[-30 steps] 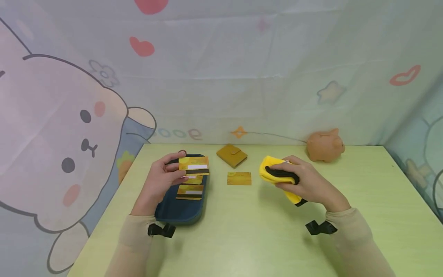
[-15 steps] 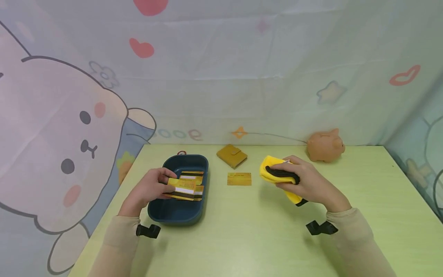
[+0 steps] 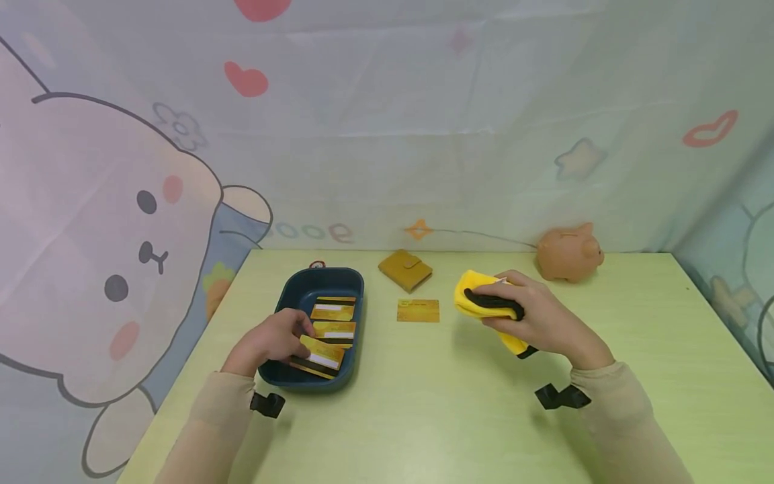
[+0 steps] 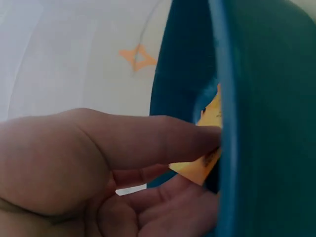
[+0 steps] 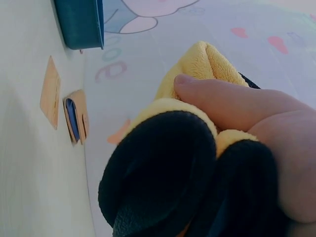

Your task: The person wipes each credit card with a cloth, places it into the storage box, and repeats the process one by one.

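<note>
Inside the dark blue tray (image 3: 302, 378), my left hand (image 3: 275, 339) pinches a gold bank card (image 3: 323, 355) between thumb and fingers, low at the near end. Two rows of gold cards (image 3: 334, 309) lie farther back in that tray, stripe sides showing. In the left wrist view the thumb presses the pinched card (image 4: 192, 170) behind the tray wall (image 4: 261, 123). On the right, above the table, my right hand (image 3: 538, 319) grips a folded yellow cloth with black edging (image 3: 480, 296). In the right wrist view the cloth (image 5: 207, 64) is bunched under the thumb.
Between the hands a single gold card (image 3: 418, 310) lies flat on the table. Behind it sits a mustard wallet (image 3: 405, 269). A pink piggy bank (image 3: 568, 254) stands at the back right. A small red-rimmed round object (image 3: 317, 264) shows behind the tray.
My left hand has lowered the held card from above the tray's far part toward its near end, uncovering the other cards. The right hand and cloth have stayed nearly still.
</note>
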Demonstrator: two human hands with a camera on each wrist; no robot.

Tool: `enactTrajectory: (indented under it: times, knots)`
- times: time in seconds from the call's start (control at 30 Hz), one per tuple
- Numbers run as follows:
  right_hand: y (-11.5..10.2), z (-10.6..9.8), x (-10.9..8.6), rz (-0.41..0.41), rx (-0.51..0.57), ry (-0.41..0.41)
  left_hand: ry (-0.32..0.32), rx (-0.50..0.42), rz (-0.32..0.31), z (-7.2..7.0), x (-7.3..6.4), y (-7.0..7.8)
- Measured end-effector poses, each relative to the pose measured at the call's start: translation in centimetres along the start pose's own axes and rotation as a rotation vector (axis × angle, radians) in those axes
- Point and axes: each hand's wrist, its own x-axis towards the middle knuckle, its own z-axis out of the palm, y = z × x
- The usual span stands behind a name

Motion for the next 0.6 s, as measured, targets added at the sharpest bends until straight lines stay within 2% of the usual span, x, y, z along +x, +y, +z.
enactTrajectory:
  times: [0.27,0.6]
  knots:
    - [0.0,0.0,0.0,-0.006,-0.003,0.003,0.056,0.196,-0.059,0.6,0.0,1.0]
    - [-0.3,-0.1,0.0,0.014,-0.006,-0.007,0.046,0.24,-0.079,0.9,0.0,1.3]
